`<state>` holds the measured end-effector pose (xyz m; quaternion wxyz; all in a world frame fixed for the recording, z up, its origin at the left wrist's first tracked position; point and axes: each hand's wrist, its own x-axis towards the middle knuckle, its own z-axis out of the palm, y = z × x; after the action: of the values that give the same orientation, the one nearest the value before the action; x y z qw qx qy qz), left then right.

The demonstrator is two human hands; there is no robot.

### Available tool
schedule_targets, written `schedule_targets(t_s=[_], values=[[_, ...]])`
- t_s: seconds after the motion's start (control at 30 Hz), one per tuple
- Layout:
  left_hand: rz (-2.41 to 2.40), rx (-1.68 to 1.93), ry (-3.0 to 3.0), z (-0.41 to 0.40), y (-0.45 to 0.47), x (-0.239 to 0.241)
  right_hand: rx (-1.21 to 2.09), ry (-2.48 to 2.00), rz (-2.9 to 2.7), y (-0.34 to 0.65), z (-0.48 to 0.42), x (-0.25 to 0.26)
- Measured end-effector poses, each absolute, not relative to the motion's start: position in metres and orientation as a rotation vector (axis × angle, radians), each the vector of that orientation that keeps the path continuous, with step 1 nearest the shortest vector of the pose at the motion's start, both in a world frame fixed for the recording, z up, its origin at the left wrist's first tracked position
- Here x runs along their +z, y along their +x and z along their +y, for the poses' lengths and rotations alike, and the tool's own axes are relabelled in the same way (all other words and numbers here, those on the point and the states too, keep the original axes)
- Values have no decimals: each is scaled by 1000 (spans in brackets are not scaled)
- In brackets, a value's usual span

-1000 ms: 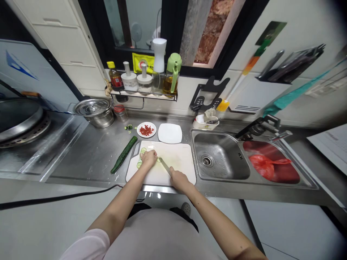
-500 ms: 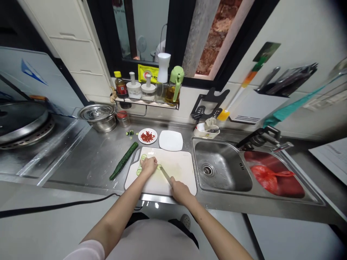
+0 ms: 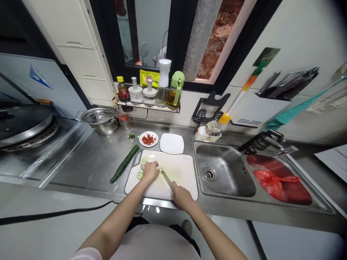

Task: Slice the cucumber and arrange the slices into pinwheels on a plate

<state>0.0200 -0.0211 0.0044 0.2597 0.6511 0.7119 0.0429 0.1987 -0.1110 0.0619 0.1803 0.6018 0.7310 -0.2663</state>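
My left hand [image 3: 149, 170] is curled down on a piece of cucumber on the white cutting board [image 3: 179, 173]. Cucumber slices [image 3: 141, 169] lie by its fingers at the board's left end. My right hand [image 3: 181, 195] is closed round the handle of a knife [image 3: 166, 179], whose blade points up-left to the cucumber's cut end beside my left fingers. A whole dark green cucumber [image 3: 124, 163] lies on the steel counter just left of the board.
Behind the board stand a small plate of chopped red chilli [image 3: 148, 139] and an empty white square plate [image 3: 171, 143]. A lidded steel pot [image 3: 101, 119] sits far left. The sink [image 3: 223, 172] lies right, with a red bag [image 3: 272, 181] in the farther basin.
Both hands stay on the board with the knife at the cucumber. The camera has tilted, so everything sits a little lower in the picture.
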Motion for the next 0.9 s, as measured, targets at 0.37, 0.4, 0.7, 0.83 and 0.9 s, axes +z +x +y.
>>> schedule_targets(t_s=[0.37, 0.4, 0.7, 0.83, 0.9], values=[[1949, 153, 1729, -26, 26, 10, -760, 1738, 2069, 193, -104, 60], [1951, 168, 1719, -26, 26, 11, -758, 1744, 2066, 193, -104, 61], [1876, 187, 1632, -21, 19, 8, -743, 1751, 2082, 194, -105, 63], [1873, 121, 1629, -16, 18, 11, -730, 1758, 2098, 193, -106, 62], [1868, 89, 1620, -14, 17, 14, -719, 1758, 2106, 193, -106, 61]])
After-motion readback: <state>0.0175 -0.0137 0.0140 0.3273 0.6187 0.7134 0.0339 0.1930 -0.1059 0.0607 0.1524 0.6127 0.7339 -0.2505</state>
